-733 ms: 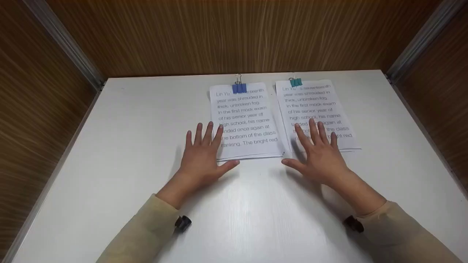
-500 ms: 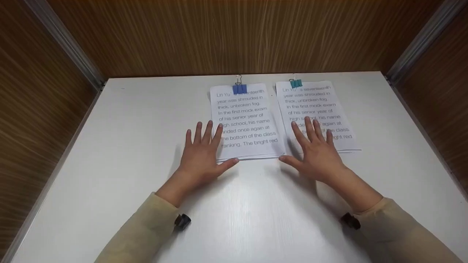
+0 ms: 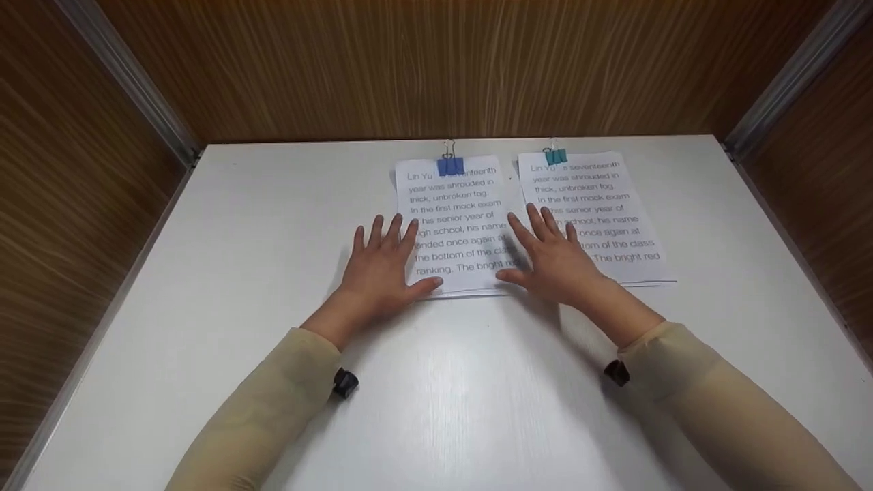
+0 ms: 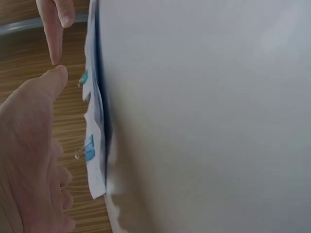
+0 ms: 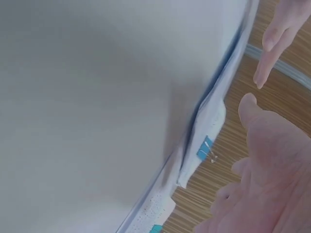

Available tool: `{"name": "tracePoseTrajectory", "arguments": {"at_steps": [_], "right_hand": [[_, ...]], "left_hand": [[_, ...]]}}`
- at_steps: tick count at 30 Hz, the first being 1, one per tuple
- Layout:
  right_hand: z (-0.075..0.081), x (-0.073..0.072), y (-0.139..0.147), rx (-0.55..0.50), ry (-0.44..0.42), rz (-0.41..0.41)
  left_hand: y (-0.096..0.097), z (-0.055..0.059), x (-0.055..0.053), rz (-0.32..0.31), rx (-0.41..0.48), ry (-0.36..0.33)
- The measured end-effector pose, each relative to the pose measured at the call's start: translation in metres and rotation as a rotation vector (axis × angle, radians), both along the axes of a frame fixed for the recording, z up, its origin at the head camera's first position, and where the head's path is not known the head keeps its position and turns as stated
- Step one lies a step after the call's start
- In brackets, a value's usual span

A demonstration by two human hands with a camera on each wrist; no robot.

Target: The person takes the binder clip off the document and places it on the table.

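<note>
Two clipped stacks of printed paper lie side by side near the table's back edge. The left paper stack (image 3: pixel 457 225) carries a blue binder clip (image 3: pixel 450 166) on its top edge; the right paper stack (image 3: pixel 614 211) has a teal binder clip (image 3: pixel 556 157). My left hand (image 3: pixel 378 273), fingers spread and straight, hovers over the left stack's left edge and holds nothing. With fingers likewise spread, my right hand (image 3: pixel 556 259) is above the gap between the stacks, thumb over the left one's lower right corner. Both wrist views show the palms raised above the table.
The white table (image 3: pixel 450 409) reaches toward me below the stacks. A wood-grain panel (image 3: pixel 436 68) rises behind it, with more panels at both sides and metal corner strips (image 3: pixel 129 88). Dark wrist cameras (image 3: pixel 346 383) hang under both sleeves.
My right hand has moved left and slightly forward, from over the right stack to the gap between the two. My left hand has shifted slightly forward. The stacks stay where they were.
</note>
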State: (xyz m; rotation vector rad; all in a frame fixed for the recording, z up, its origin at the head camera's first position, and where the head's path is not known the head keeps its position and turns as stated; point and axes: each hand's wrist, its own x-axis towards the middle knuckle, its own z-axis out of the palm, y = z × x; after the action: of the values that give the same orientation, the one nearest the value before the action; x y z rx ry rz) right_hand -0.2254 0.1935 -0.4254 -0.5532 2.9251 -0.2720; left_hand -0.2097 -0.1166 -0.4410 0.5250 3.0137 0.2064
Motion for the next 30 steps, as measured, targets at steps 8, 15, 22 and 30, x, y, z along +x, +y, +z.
{"name": "tracePoseTrajectory", "arguments": {"at_steps": [8,15,22,30], "right_hand": [[-0.010,-0.014,-0.005,0.050,-0.053,0.080],[-0.015,-0.010,-0.001,0.056,-0.100,0.141],[-0.013,-0.007,-0.001,0.035,-0.128,0.157],[-0.014,0.005,-0.002,0.050,-0.106,0.179]], "left_hand": [[-0.005,-0.008,-0.011,-0.024,-0.034,-0.066],[-0.004,-0.008,-0.009,-0.065,-0.087,-0.140],[-0.006,-0.006,-0.008,-0.064,-0.078,-0.193],[-0.005,-0.001,-0.001,-0.091,-0.097,-0.204]]}}
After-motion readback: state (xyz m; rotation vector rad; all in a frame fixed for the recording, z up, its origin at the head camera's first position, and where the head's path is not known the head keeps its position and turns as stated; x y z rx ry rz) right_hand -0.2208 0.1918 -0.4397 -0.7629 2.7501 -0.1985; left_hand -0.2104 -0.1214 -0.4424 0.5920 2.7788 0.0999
